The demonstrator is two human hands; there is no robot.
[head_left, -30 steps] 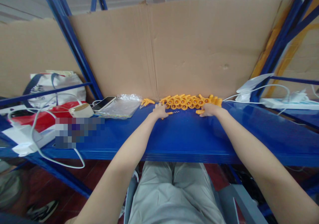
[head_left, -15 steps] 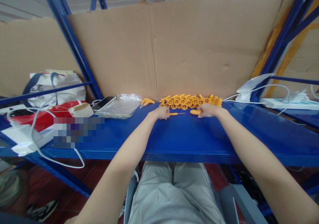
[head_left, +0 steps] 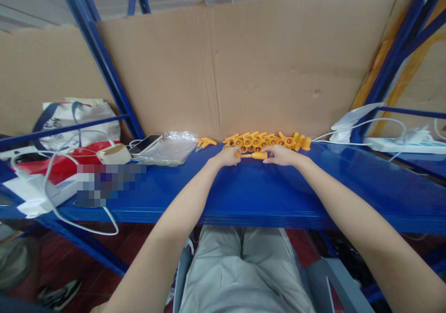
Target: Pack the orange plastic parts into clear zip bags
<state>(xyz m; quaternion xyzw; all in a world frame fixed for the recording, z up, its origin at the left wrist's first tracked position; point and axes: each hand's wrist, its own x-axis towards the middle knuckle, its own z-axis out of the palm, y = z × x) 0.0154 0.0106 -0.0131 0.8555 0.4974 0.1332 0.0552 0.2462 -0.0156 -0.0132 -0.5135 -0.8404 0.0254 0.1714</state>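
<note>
My left hand (head_left: 230, 156) is closed around the handle end of a yellow plastic corkscrew (head_left: 246, 155), just above the blue shelf. A ridged yellow shaft sticks out of the fingers to the right. My right hand (head_left: 278, 155) pinches a yellow sleeve (head_left: 259, 155), which lies in line with the shaft and covers the metal spiral. Behind both hands, several yellow sleeve-and-handle pieces (head_left: 256, 141) are stacked in rows, many with round open ends facing me. To the left lie a few loose yellow corkscrews (head_left: 206, 141) with metal spirals.
A clear plastic bag (head_left: 170, 150) and a phone (head_left: 148, 143) lie left on the blue shelf (head_left: 265, 192). Further left are white cables, a charger (head_left: 113, 154) and a cloth bag (head_left: 83, 122). Cardboard (head_left: 278, 67) stands behind. A white power strip (head_left: 404, 145) sits right.
My right hand has moved left with the yellow sleeve toward my left hand. The corkscrew's metal spiral, bare before, is now hidden inside the sleeve.
</note>
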